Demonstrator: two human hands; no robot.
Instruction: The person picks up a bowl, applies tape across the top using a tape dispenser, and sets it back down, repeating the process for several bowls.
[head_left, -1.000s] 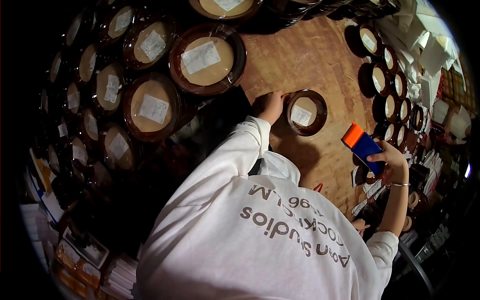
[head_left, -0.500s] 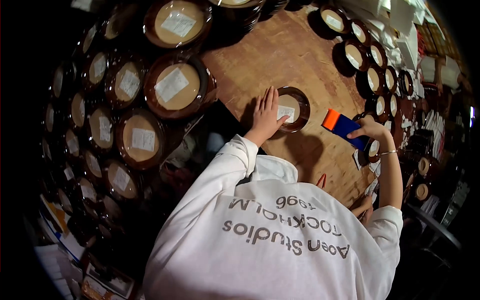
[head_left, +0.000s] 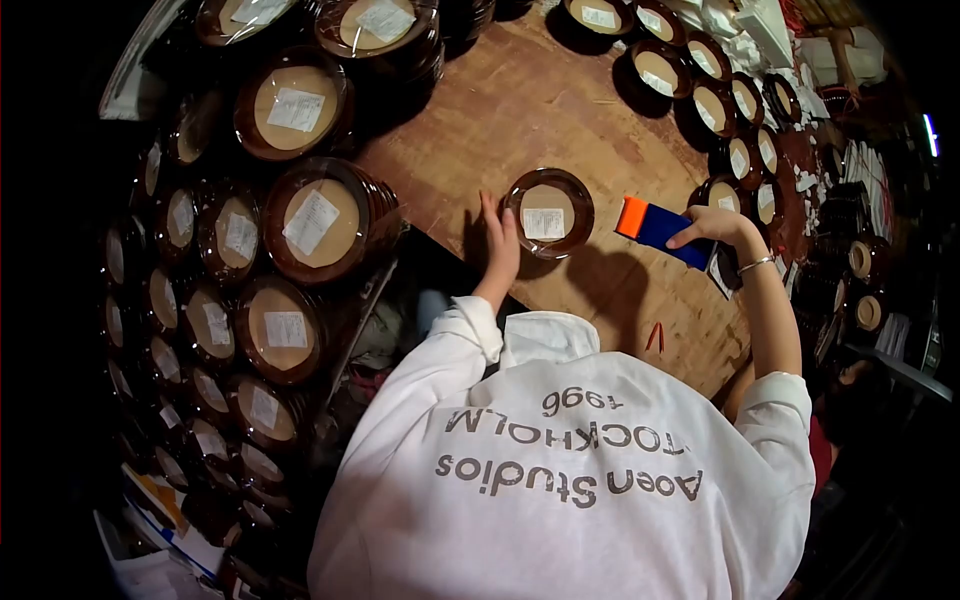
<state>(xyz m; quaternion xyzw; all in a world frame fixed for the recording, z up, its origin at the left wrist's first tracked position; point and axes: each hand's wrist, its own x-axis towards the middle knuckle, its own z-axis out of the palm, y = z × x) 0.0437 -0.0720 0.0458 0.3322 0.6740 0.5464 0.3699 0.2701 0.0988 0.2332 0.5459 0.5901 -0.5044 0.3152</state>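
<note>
A wooden table [head_left: 560, 110] fills the upper middle of the frame. Stacks of wrapped brown dishes [head_left: 320, 220], each with a tan lid and a white label, crowd the whole left side. A curved row of smaller dishes [head_left: 710, 105] runs down the upper right. A small red tool [head_left: 654, 336] lies on the table right of centre, near the white shirt [head_left: 570, 470] that covers the lower frame. Nothing stands between the hands and the single bowl [head_left: 547, 212], which sits alone on bare wood just above centre, its label [head_left: 543, 222] facing up.

The left hand [head_left: 500, 245] reaches up from the white sleeve, fingers straight and together, unclenched, its edge against the bowl's left rim. The right hand [head_left: 712, 225], with a bracelet [head_left: 757, 264] on the wrist, is curled around a blue scraper [head_left: 660, 230]. The scraper's orange end points at the bowl's right side, close to it but apart.
</note>
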